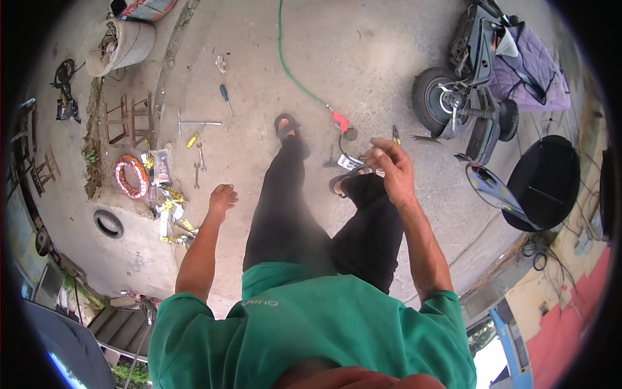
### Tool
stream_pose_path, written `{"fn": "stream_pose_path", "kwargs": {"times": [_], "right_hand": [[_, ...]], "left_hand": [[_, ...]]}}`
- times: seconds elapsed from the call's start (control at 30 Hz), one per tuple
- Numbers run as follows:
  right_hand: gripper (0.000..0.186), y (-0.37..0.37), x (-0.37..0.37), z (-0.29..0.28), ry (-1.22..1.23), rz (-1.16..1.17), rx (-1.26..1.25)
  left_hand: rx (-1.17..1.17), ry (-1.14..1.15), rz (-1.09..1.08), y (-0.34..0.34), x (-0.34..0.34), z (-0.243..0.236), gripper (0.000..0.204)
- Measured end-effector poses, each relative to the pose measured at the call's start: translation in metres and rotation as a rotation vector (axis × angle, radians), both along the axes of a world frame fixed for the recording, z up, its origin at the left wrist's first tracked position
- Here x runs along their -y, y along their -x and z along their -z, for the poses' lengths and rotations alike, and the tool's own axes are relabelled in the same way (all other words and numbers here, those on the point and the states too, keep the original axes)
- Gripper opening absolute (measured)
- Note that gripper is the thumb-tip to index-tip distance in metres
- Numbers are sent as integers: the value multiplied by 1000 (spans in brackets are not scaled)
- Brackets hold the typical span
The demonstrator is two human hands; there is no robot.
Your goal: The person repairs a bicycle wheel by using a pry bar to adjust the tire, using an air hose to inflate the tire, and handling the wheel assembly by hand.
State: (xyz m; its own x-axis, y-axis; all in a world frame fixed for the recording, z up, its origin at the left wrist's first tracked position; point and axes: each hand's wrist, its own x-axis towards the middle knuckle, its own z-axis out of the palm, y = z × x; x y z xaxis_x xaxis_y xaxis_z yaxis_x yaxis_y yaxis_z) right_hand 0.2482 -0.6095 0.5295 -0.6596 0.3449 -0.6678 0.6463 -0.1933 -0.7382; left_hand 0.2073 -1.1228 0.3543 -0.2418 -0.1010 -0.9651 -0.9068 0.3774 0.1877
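My left hand (223, 198) hangs over the floor beside my left leg, its fingers loosely bent, with nothing visible in it. Above my right knee, my right hand (393, 170) is raised, fingers half curled and apart; I see nothing held. Just beyond it a red tyre inflator gun (340, 121) with a dark round gauge lies on the concrete, joined to a green air hose (285, 65). Near my right sandal a white label (350, 162) shows, partly hidden. Nearest my left hand are two wrenches (197, 175), a yellow-handled screwdriver (193, 139) and a T-handle wrench (201, 122).
A scooter (453, 97) with a purple quilted cover (531, 74) lies at the right, near a black oval basin (544, 181). Pliers (396, 134) rest on the floor. At left are a wrapped orange ring (131, 176), a tyre (108, 223) and a blue-handled screwdriver (224, 94).
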Motion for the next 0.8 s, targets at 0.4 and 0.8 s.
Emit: {"fn": "stream_pose_path", "kwargs": {"times": [0.4, 0.8], "right_hand": [[26, -258, 64, 56, 435, 756, 202], [35, -391, 136, 279, 761, 1416, 2]], "left_hand": [[-242, 10, 272, -2, -92, -11, 20], [-292, -414, 1339, -183, -359, 214, 30]]}}
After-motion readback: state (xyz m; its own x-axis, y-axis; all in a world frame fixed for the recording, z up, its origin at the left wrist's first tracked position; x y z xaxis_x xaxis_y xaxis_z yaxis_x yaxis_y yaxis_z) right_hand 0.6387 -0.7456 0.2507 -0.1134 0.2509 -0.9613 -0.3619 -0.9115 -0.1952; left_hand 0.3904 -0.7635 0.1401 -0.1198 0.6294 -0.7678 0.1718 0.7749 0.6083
